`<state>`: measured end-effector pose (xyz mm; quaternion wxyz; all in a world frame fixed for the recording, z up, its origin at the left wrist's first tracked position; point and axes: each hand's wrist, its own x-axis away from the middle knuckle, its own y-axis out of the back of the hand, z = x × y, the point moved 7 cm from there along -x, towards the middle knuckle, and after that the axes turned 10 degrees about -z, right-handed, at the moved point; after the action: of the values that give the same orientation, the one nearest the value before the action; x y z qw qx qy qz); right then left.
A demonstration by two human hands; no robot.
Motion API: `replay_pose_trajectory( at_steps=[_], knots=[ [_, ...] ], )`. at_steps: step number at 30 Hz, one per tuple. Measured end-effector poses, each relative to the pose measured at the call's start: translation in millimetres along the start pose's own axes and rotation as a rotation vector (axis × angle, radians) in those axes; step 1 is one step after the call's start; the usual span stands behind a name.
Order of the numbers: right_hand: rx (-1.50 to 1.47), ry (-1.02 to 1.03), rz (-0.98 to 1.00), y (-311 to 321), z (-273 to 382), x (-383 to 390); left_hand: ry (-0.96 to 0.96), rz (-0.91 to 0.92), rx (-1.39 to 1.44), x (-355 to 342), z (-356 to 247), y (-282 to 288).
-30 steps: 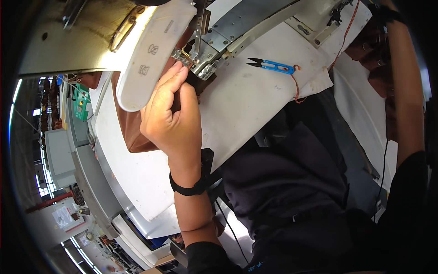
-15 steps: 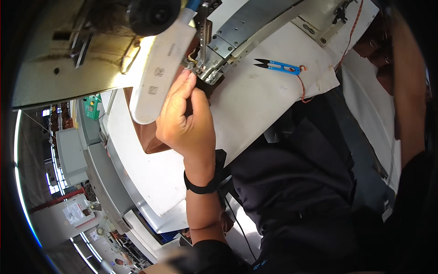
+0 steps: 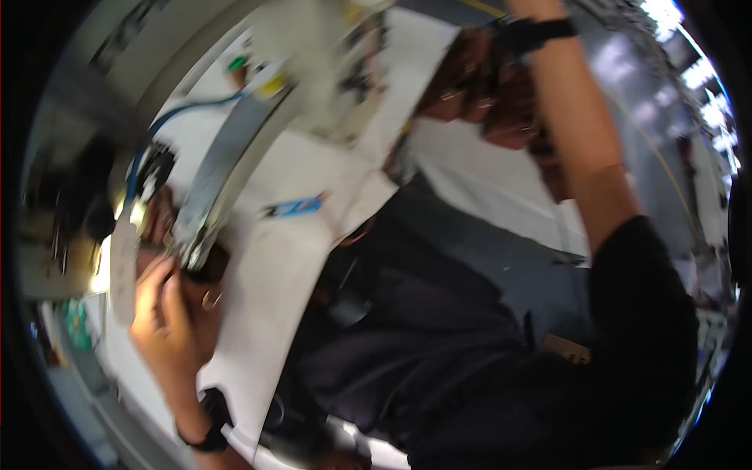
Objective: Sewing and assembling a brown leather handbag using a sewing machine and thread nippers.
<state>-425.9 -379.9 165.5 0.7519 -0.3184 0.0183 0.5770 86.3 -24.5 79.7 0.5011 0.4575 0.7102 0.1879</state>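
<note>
My left hand is at the working end of a sewing machine, its fingers closed on a brown leather piece with a metal ring. The fingertips are beside the machine's metal parts, and motion blurs the exact grip. Stretched far out at the upper right, my right arm brings my right hand to the top edge, where its fingers are cut off. Below that arm lie several brown leather pieces with metal rings. Blue thread snips rest on the white tabletop between the hands.
A pale lamp-like bar glows next to my left hand. A blue tube runs over the machine. White cloth spreads under the leather pieces at the right. A brown card-like piece is near my right elbow.
The view has swung to the right, so the machine and my left hand now appear further left. My right arm has reached out away from me, toward the top edge. The left hand stays at the machine.
</note>
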Motion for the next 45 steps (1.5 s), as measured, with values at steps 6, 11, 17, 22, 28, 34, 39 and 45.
replay_pose_trajectory(
  at_steps=[6,11,17,22,28,34,39,45],
  knots=[
    [-0.121,-0.103,0.449,-44,8,249,0.247,0.291,0.170,-39,53,-1],
    [0.085,-0.595,0.769,-140,-84,437,-0.148,0.464,0.155,-68,22,-32],
    [-0.022,-0.422,0.489,-212,-132,492,-0.189,0.492,0.048,-65,18,-27],
    [0.134,-0.002,0.376,-218,-126,478,-0.097,0.511,0.049,-67,24,-36],
    [-0.079,-0.566,0.605,-213,-115,455,0.195,0.601,0.018,-49,32,-24],
    [-0.156,-0.795,0.557,-196,-127,435,0.332,0.513,-0.036,-28,21,-18],
    [-0.118,-0.838,0.560,-193,-124,431,0.737,0.358,0.616,-12,39,-38],
    [-0.021,-0.794,0.558,-191,-129,425,0.887,0.335,0.995,9,44,-56]
  ],
)
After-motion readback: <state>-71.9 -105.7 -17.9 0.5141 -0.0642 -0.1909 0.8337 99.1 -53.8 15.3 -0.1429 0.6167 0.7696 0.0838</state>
